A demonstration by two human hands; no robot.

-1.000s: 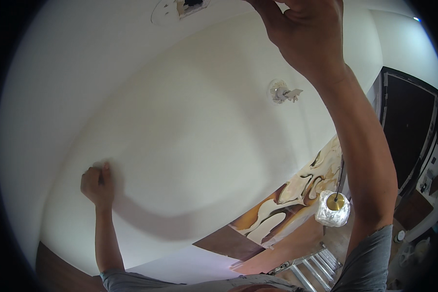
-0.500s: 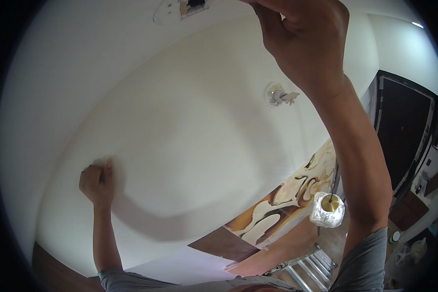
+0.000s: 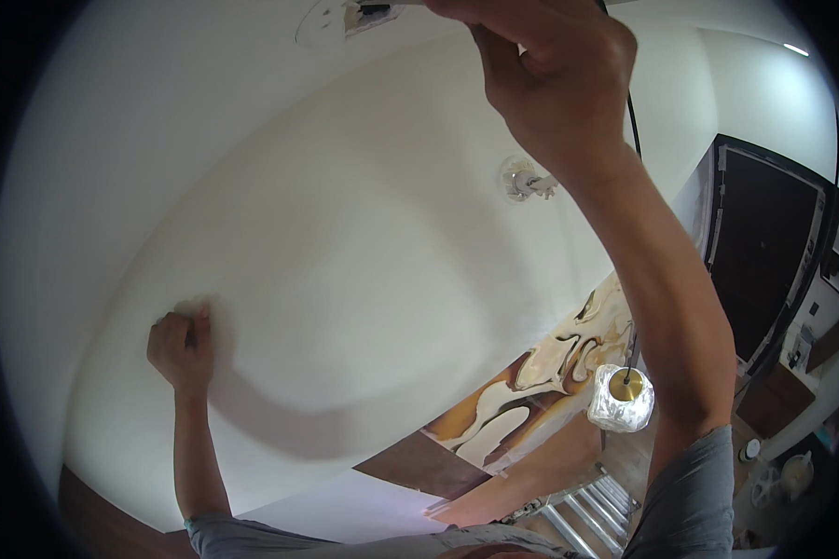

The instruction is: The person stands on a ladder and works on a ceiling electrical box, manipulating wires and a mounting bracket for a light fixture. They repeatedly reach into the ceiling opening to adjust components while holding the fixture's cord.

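Observation:
My right hand (image 3: 564,79) is raised to the white ceiling (image 3: 186,84). Its fingers are pinched together, their tips cut off by the upper edge, so what they hold cannot be made out. Just left of those fingers is a ceiling cutout (image 3: 371,17) with a dark hole and pencil-like lines round it. Lower at the left, my left hand (image 3: 179,352) presses against the pale wall (image 3: 345,261), fingers curled into a loose fist with nothing visible in them. A round wall fitting (image 3: 522,180) with whitish ends sticking out sits beside my right wrist.
A plastic-wrapped pendant lamp (image 3: 622,398) hangs beside my right forearm. Below it stands a metal ladder (image 3: 587,508). A marbled brown-and-cream panel (image 3: 522,396) runs along the wall. At the far right are a dark door (image 3: 769,247) and a white bucket-like container (image 3: 797,475).
My right hand has moved left along the ceiling, closer to the cutout. My left hand keeps its place on the wall; the whole view has shifted slightly.

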